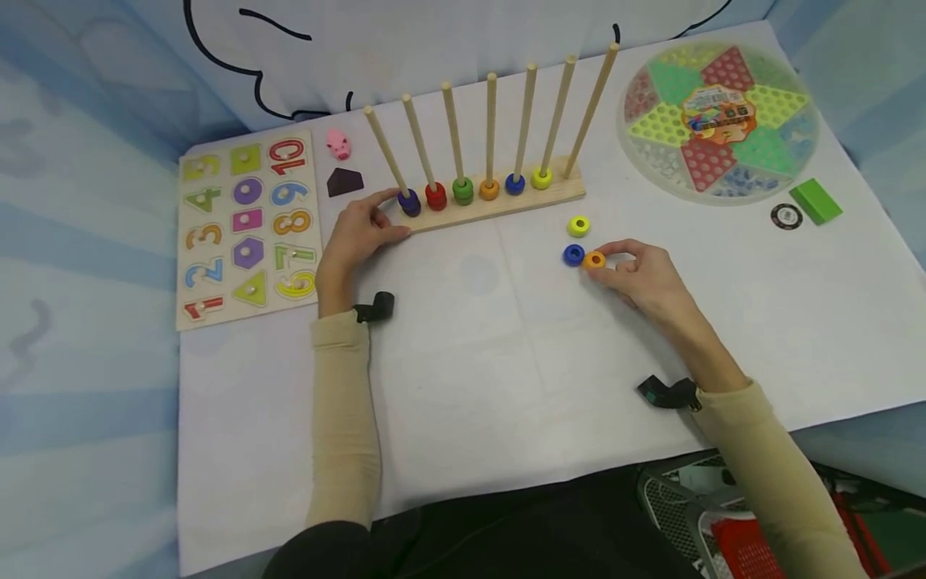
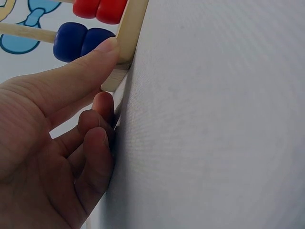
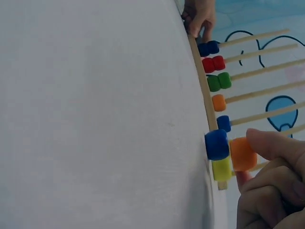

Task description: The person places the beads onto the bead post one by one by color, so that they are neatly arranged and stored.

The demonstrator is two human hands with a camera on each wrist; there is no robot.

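Note:
A wooden bead rack stands towards the back with several upright rods. My left hand grips the left end of its base; the left wrist view shows the thumb beside the dark blue beads. Thumb and fingers of my right hand pinch an orange bead. Touching or very near it is a loose blue bead, and a loose yellow bead lies just behind. Red beads and green beads sit low on their rods; single orange, blue and yellow beads follow rightward.
At the left lies a number-and-shape puzzle board, near a pink pig figure and a dark block. Back right are a round Chinese checkers board, a green block and a black-and-white disc.

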